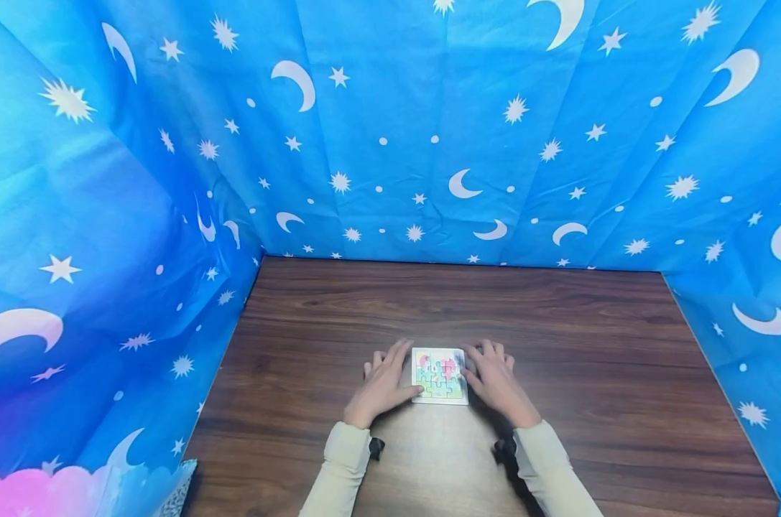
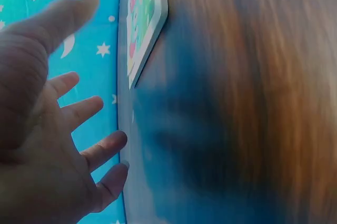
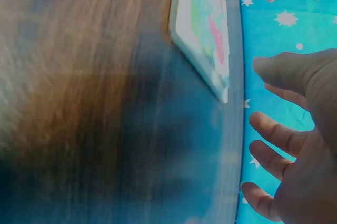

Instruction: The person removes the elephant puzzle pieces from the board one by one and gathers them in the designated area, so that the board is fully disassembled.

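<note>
A small square jigsaw puzzle (image 1: 440,375) in a white frame lies flat on the wooden table, its pieces fitted together in green, pink and pale blue. My left hand (image 1: 385,383) is at its left side, fingers spread and thumb over the lower left edge in the head view. At the right side is my right hand (image 1: 493,377), with its thumb by the frame's right edge. Both wrist views show the fingers loosely extended, and neither hand grips the puzzle. The left wrist view shows the puzzle's white edge (image 2: 152,31) beyond the thumb; the right wrist view shows the opposite edge (image 3: 197,63).
The dark wooden table (image 1: 338,309) extends around the puzzle on all sides. A blue cloth (image 1: 390,129) with white moons and stars hangs behind and along both sides. At the lower left, a pink and blue cloth edge (image 1: 138,488) meets the table's corner.
</note>
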`<action>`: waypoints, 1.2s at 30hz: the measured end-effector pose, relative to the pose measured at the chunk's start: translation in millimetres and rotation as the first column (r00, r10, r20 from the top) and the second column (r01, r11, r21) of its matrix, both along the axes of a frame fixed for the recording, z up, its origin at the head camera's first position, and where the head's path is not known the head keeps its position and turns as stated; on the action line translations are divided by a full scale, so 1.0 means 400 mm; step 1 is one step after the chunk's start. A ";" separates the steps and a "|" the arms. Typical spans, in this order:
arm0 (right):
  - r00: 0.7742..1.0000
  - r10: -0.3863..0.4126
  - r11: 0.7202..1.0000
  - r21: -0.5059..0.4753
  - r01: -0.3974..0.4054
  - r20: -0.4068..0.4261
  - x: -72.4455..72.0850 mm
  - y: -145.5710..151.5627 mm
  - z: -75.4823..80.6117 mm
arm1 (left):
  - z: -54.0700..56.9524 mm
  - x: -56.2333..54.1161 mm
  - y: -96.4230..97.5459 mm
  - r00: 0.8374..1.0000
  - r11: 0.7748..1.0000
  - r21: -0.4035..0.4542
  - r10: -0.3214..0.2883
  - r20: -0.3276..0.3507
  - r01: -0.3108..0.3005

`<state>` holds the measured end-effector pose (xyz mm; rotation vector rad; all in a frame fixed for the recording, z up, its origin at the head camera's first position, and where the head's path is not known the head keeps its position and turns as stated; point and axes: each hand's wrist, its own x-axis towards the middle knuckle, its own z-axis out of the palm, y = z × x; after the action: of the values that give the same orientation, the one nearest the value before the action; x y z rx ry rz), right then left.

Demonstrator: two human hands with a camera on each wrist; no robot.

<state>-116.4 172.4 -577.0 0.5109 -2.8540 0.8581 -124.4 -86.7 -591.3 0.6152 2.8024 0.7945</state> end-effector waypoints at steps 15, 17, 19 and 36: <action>0.997 0.007 1.000 0.029 -0.010 0.079 -0.053 0.009 -0.046 | -0.024 0.010 0.042 0.997 0.997 -0.030 -0.070 0.030 0.071; 0.996 0.007 1.000 0.024 -0.009 0.085 -0.053 0.009 -0.048 | -0.031 0.011 0.045 0.997 0.997 -0.041 -0.070 0.028 0.071; 0.995 0.005 1.000 0.022 -0.007 0.095 -0.053 0.010 -0.048 | -0.037 0.011 0.046 0.997 0.997 -0.041 -0.072 0.025 0.072; 0.982 0.000 1.000 0.013 -0.003 0.187 -0.083 0.014 -0.039 | -0.039 -0.001 0.076 0.988 0.979 -0.133 -0.151 0.031 0.153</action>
<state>-149.7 178.0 -592.8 0.4564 -3.0306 0.9351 -124.7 -56.5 -607.0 0.7814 2.7225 0.5740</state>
